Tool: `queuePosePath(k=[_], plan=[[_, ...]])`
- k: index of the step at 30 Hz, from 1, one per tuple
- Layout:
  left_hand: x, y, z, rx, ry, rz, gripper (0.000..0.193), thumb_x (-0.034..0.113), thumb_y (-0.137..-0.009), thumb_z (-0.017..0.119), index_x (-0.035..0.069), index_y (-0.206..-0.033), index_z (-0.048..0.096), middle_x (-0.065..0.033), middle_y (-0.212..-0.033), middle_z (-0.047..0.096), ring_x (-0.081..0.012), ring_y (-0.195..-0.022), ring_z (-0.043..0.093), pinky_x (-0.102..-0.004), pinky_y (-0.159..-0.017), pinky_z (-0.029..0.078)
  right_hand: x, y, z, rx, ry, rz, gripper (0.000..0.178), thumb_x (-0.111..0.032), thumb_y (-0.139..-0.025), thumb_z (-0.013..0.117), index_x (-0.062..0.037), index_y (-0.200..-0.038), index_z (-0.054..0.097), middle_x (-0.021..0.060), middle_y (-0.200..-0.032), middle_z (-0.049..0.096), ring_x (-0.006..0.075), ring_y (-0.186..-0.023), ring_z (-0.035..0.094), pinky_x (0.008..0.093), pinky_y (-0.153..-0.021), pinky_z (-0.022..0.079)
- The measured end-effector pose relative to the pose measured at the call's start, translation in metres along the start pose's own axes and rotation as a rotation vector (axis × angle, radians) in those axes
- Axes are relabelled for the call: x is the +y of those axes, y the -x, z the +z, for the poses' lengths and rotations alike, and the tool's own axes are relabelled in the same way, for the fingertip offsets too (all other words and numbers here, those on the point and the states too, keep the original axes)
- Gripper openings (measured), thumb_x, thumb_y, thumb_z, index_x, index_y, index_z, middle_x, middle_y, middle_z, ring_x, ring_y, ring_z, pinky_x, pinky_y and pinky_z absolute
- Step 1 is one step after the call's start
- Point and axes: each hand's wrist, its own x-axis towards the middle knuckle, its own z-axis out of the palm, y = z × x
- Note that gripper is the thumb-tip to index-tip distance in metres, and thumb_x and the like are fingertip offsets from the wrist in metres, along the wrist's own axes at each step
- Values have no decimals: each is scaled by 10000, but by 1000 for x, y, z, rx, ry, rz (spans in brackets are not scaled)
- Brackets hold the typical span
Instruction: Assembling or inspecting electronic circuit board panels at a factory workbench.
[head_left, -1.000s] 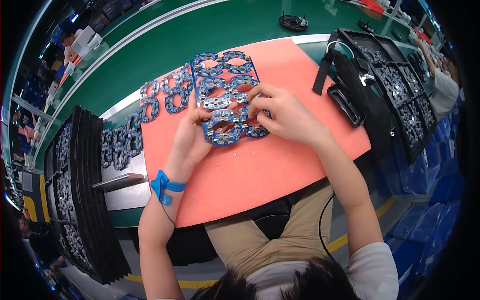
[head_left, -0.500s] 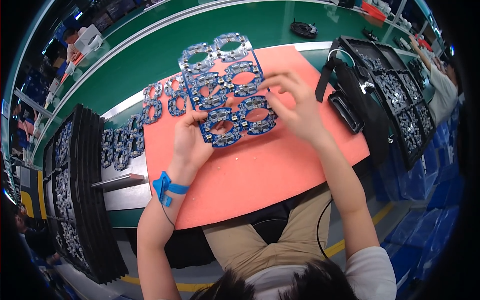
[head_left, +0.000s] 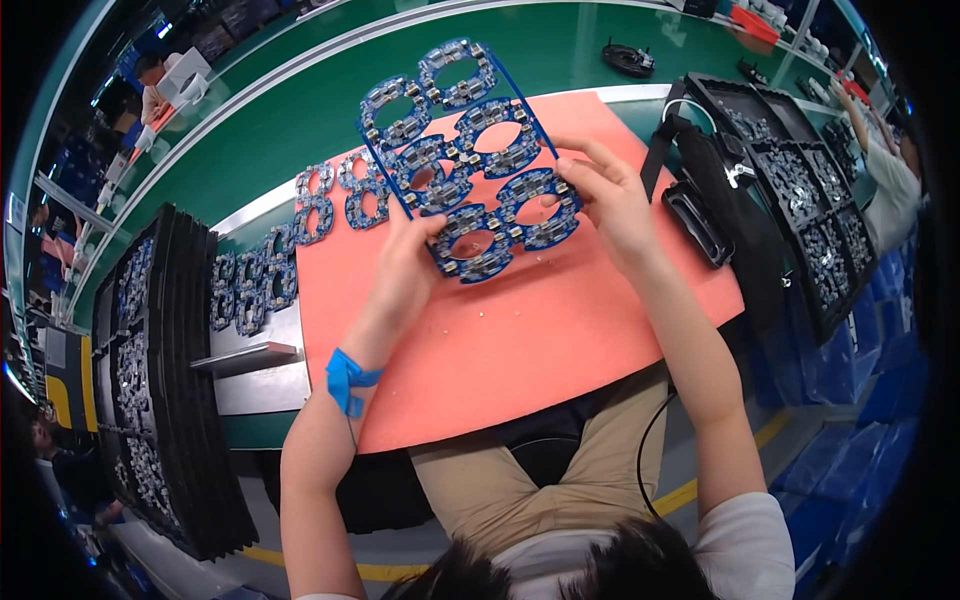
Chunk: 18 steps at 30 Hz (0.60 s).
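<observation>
Both my hands hold up a blue circuit board panel (head_left: 462, 156), tilted above the pink mat (head_left: 470, 380). The panel is made of several joined ring-shaped boards crowded with small components. My left hand (head_left: 405, 262) grips its lower left edge, thumb in front and the other fingers mostly hidden behind. At the right edge, my right hand (head_left: 618, 208) pinches the panel between thumb and fingers. A blue wrist strap (head_left: 350, 380) with a thin cord is on my left wrist. Smaller figure-eight boards (head_left: 315, 203) lie on the mat's far left part.
More boards (head_left: 265, 285) and a metal bar (head_left: 245, 358) are left of the mat. Stacked black trays (head_left: 185, 400) stand farther left. To the right are a black case (head_left: 698, 222) and black trays of boards (head_left: 790, 165). A black cable coil (head_left: 628, 60) lies on the green bench (head_left: 520, 50). People work farther off.
My right hand, open beside the panel before, has closed on its right edge. The panel has tilted and shifted slightly right, with my left hand still holding it.
</observation>
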Motion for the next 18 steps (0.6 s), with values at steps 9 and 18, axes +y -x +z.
queuePosePath(k=[9, 18], plan=[[-9, 7, -2, -246, -348, 15, 768, -141, -747, 394, 138, -1409, 123, -113, -1305, 382, -228, -1111, 505, -330, -847, 471, -5, -1, -7, 194, -73, -123, 237, -143, -914, 503, -42, -1096, 617, -2, -825, 614, 47, -642, 553, 179, -595, 451], [-3, 9, 2, -325, -327, -41, 698, -100, -841, 410, 135, -1406, 75, -111, -1268, 450, -198, -1072, 523, -328, -838, 475, -1, -4, -6, 228, 123, -279, 247, -149, -915, 508, -51, -1113, 620, -4, -837, 620, 48, -667, 550, 177, -583, 435]])
